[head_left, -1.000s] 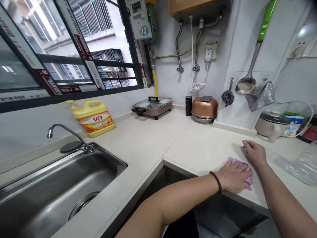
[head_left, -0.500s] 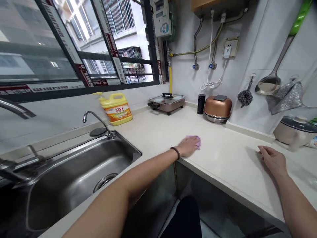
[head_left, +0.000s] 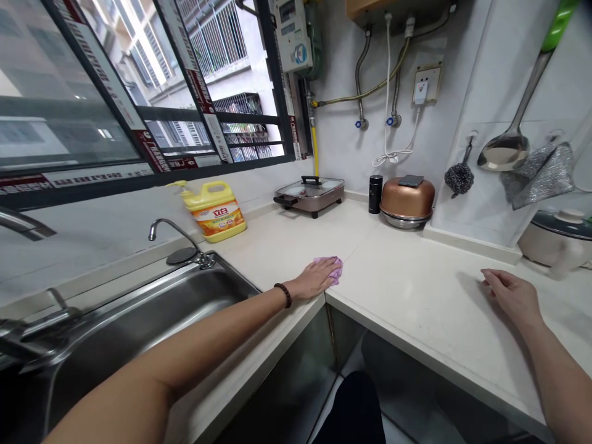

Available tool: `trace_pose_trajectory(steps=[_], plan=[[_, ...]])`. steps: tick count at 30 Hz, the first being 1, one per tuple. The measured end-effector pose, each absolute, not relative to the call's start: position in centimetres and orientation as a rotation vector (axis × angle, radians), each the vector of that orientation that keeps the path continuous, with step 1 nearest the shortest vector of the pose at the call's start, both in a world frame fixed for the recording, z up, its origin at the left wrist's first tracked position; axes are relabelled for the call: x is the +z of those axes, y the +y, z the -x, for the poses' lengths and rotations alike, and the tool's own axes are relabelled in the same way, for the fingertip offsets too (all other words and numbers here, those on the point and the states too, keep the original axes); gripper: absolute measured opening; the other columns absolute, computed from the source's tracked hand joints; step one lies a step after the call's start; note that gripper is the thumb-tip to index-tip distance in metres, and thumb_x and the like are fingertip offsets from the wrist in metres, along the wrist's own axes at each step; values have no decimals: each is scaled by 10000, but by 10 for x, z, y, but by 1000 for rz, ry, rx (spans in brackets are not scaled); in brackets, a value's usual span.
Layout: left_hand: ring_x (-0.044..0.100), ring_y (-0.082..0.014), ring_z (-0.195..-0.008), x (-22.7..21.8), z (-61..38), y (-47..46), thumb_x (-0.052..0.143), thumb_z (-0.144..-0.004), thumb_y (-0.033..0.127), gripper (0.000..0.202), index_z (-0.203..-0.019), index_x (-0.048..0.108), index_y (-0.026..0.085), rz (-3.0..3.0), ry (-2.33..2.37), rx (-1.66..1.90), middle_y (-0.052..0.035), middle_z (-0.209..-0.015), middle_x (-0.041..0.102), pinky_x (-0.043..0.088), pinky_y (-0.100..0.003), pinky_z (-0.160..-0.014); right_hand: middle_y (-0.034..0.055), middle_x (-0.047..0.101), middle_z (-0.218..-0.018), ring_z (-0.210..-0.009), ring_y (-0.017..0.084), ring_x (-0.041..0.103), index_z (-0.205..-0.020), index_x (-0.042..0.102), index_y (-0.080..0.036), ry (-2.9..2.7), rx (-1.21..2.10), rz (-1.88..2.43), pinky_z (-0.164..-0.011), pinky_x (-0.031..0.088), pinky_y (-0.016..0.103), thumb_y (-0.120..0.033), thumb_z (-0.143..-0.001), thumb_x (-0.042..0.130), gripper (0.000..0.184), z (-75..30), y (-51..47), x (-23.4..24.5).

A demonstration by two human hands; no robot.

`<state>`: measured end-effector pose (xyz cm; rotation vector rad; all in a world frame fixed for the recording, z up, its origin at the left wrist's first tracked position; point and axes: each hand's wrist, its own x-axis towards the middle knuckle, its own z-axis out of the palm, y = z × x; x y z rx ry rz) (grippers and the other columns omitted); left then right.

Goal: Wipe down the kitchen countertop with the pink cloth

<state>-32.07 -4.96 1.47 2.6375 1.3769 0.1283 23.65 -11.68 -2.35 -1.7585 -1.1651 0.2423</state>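
Observation:
My left hand [head_left: 317, 277], with a dark bead bracelet at the wrist, presses a crumpled purple cloth [head_left: 337, 271] flat against the pale countertop [head_left: 393, 296] near its inner corner. The cloth shows past the fingertips; the rest lies hidden under the palm. Over at the right, my right hand [head_left: 513, 296] rests at the countertop with its fingers loosely curled in, and nothing shows in it.
Left of the corner is a steel sink [head_left: 152, 333] with a small curved tap [head_left: 173, 228]. Behind stand a yellow detergent jug [head_left: 217, 213], an electric pan [head_left: 309, 194], a black flask [head_left: 375, 194] and a copper-coloured pot [head_left: 407, 200]. A ladle [head_left: 504, 151] hangs at right.
My left hand has slid the purple cloth leftward along the countertop to the corner. My right hand has stayed almost where it was. The view has shifted slightly.

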Motion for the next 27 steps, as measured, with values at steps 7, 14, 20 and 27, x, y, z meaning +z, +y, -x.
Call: trace_pose_trajectory(steps=[7, 14, 20, 27], plan=[[224, -253, -1611, 24, 248, 30, 282, -1086, 404, 553, -1601, 377, 227, -2562, 1573, 138, -95, -1747, 278, 165, -514, -1305, 76, 793, -832, -601, 244, 680, -1010, 811, -210, -1160, 266, 1757, -660, 545, 382, -703, -764, 648, 575, -232, -119, -21], [223, -309, -1605, 30, 185, 61, 283, -1078, 379, 526, -1560, 400, 203, -2529, 1686, 143, -159, -1734, 276, 207, -581, -1263, 84, 794, -817, -690, 283, 704, -945, 822, -218, -1209, 207, 1729, -676, 542, 393, -715, -753, 609, 574, -227, -112, -20], [185, -295, -1620, 29, 113, 15, 311, -1068, 412, 541, -1580, 373, 251, -2670, 1343, 59, -117, -1756, 238, 181, -582, -1279, 80, 790, -825, -704, 258, 685, -964, 824, -212, -1145, 137, 1690, -724, 503, 371, -723, -832, 560, 590, -217, -111, -7], [227, -311, -1594, 10, -10, -93, 334, -1075, 471, 578, -1587, 381, 207, -2906, 587, 106, -137, -1712, 325, 154, -611, -1285, 62, 767, -777, -668, 234, 657, -946, 816, -209, -1067, 145, 1660, -688, 478, 344, -737, -829, 559, 599, -219, -120, -3]])
